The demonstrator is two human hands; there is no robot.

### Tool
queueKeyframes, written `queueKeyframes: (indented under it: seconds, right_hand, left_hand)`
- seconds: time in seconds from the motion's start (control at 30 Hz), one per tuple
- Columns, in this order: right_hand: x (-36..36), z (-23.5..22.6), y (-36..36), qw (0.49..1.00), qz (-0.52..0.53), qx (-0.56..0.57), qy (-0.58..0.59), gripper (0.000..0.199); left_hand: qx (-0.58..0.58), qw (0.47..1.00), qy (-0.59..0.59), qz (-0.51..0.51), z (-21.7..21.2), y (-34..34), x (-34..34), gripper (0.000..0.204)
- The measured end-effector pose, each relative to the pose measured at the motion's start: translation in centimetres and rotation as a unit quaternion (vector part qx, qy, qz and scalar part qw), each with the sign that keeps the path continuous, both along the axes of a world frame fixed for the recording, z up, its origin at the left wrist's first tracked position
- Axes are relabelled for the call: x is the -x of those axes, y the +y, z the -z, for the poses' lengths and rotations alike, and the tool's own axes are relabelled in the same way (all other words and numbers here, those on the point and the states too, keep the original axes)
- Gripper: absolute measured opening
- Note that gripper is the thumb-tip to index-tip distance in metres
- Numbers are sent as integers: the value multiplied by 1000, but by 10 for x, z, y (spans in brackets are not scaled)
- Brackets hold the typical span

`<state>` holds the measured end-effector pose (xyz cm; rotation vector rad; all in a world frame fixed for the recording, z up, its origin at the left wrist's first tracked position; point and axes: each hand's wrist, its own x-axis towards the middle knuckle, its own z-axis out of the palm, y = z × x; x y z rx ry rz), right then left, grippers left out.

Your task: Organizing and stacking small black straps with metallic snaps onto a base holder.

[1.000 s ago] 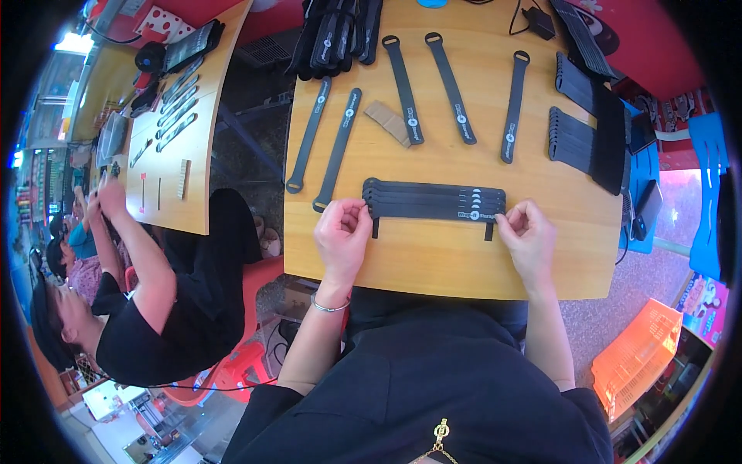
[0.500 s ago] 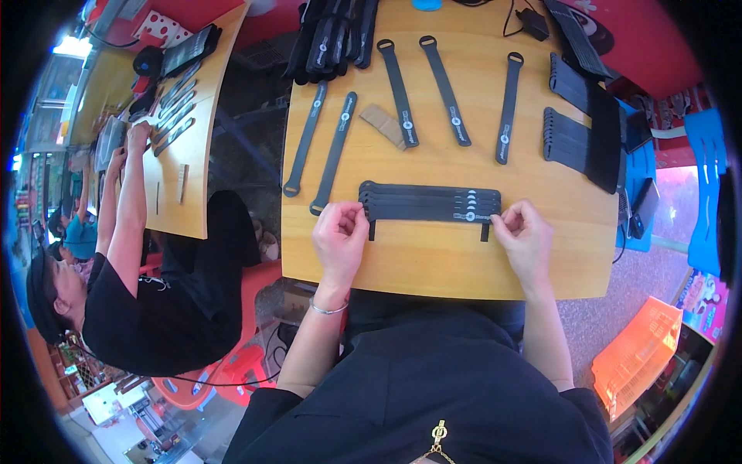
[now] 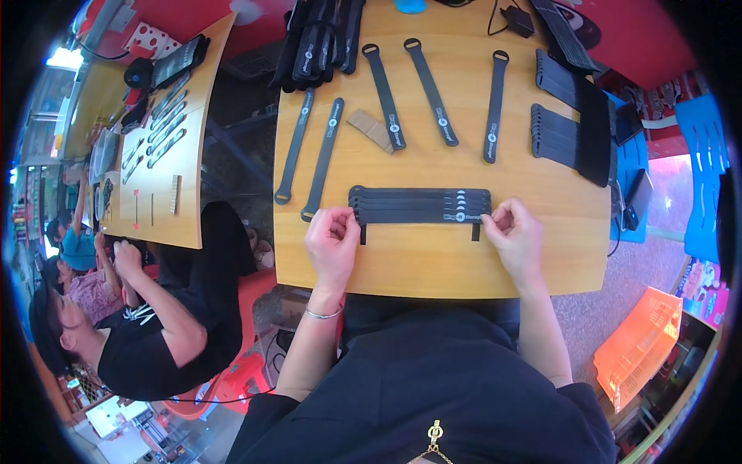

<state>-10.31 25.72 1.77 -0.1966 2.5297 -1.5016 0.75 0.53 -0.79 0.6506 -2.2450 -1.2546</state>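
Head view: my left hand (image 3: 332, 243) and right hand (image 3: 513, 236) pinch opposite ends of the nearest black strap (image 3: 410, 217), part of an overlapping row (image 3: 410, 198) lying flat on the wooden surface (image 3: 433, 271).

On my feed the fanned straps (image 3: 413, 206) read blk/dk grey w/ wht print at the R end; I get the same dk grey + wht on the loose straps (image 3: 496, 108). Table (image 3: 421, 271) = warm yellow-brn wood; cardboard pc (image 3: 371, 130) = plain tan. I see a blk shirt (image 3: 425, 371), gold pendant (image 3: 435, 435), silver bracelet (image 3: 324, 314). Farther out I pick up an org crate (image 3: 645, 340), grey speckled floor (image 3: 641, 267), red wall (image 3: 657, 46), red/wht dotted box (image 3: 148, 39).
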Motion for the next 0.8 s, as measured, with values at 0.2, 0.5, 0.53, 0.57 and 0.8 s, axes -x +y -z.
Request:
queueKeyframes:
  seconds: [0.2, 0.5, 0.53, 0.57, 0.8]
  right_hand:
    - [1, 1, 0, 1000, -5, -9, 1, 22]
    - [2, -2, -2, 1000, -5, -4, -10, 22]
    - [2, -3, -3, 1000, -4, -8, -11, 22]
    - [2, -4, -3, 1000, -3, -11, -13, 22]
    - [2, 1, -1, 1000, 9, -7, 17, 23]
  left_hand:
    - [-2, 1000, 3, 0, -1, 1, 2, 11]
    - [2, 1000, -1, -2, -1, 0, 0, 10]
    - [6, 1000, -1, 0, -1, 0, -1, 10]
    - [6, 1000, -1, 0, -1, 0, -1, 10]
    - [38, 999, -5, 1, -7, 2, 1, 10]
